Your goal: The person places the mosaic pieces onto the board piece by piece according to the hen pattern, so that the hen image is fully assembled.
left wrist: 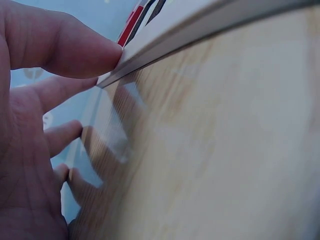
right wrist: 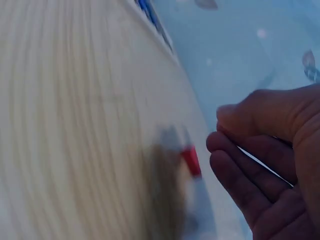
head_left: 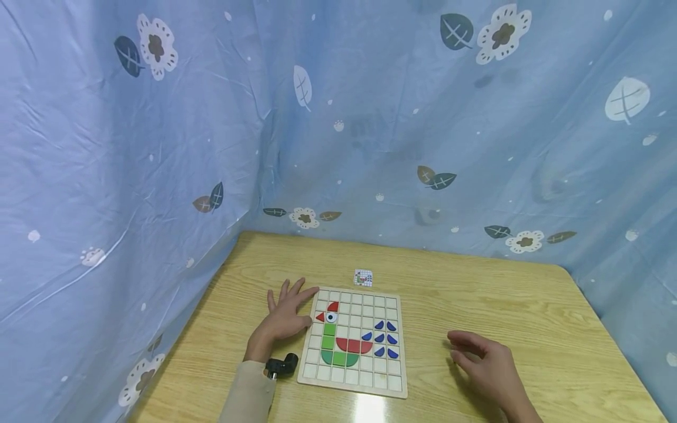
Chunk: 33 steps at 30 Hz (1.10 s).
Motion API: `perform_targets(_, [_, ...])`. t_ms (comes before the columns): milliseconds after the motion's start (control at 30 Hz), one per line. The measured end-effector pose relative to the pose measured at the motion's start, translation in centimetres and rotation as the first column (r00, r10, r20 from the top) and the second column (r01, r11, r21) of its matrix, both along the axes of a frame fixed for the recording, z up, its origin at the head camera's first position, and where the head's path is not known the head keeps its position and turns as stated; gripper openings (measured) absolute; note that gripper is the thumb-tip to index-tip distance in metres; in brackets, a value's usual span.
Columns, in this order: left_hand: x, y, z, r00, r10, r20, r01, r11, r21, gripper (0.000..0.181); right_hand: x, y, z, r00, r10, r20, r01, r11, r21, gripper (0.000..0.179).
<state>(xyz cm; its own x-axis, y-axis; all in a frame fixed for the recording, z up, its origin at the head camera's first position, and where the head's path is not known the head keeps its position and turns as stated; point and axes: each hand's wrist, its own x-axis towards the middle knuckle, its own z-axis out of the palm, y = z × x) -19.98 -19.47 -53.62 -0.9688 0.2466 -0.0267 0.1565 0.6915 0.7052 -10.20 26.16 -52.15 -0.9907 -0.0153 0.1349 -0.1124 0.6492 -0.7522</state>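
A square pale wooden board [head_left: 365,380] with a grid of cells lies on the table. Its tiles form a bird: a red beak triangle, an eye tile [head_left: 331,317], green squares [head_left: 329,342], green and red rounded pieces, and several blue pieces [head_left: 391,339] at the right. My left hand [head_left: 285,317] rests at the board's left side, fingers spread, thumb and index finger touching its edge [left wrist: 165,42]. To the right of the board, apart from it, my right hand [head_left: 486,364] hovers with loosely bent fingers; I see nothing held. A small blurred red patch [right wrist: 191,161] shows near its fingertips.
Just behind the board lies a small picture card [head_left: 363,278] with a similar bird pattern. The wooden table [head_left: 529,305] meets a blue patterned curtain [head_left: 370,147] at the back and sides. A black wrist device [head_left: 282,365] sits beside my left sleeve.
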Motion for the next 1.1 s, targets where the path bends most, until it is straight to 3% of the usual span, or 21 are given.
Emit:
perform_targets(167, [0.1,0.0,0.1,1.000,0.000,0.002,0.000,1.000,0.004,0.081,0.9,1.3,-0.5,0.999,-0.011,0.044,0.010,1.000,0.025,0.035])
perform_targets(533, [0.2,0.0,0.1,1.000,0.001,0.005,-0.001,1.000,0.008,0.080,2.4,0.5,-0.9,0.996,-0.083,0.032,0.080,0.993,0.088,0.033])
perform_targets(867, [0.1,0.0,0.0,1.000,-0.001,0.002,0.001,1.000,0.001,0.080,1.7,0.0,-1.4,0.998,-0.014,-0.060,0.017,0.999,0.047,0.046])
perform_targets(1100, [0.1,0.0,0.0,1.000,-0.004,0.005,0.004,1.000,0.013,0.080,1.4,-0.1,-2.0,0.991,0.006,-0.135,0.005,0.997,0.082,0.043])
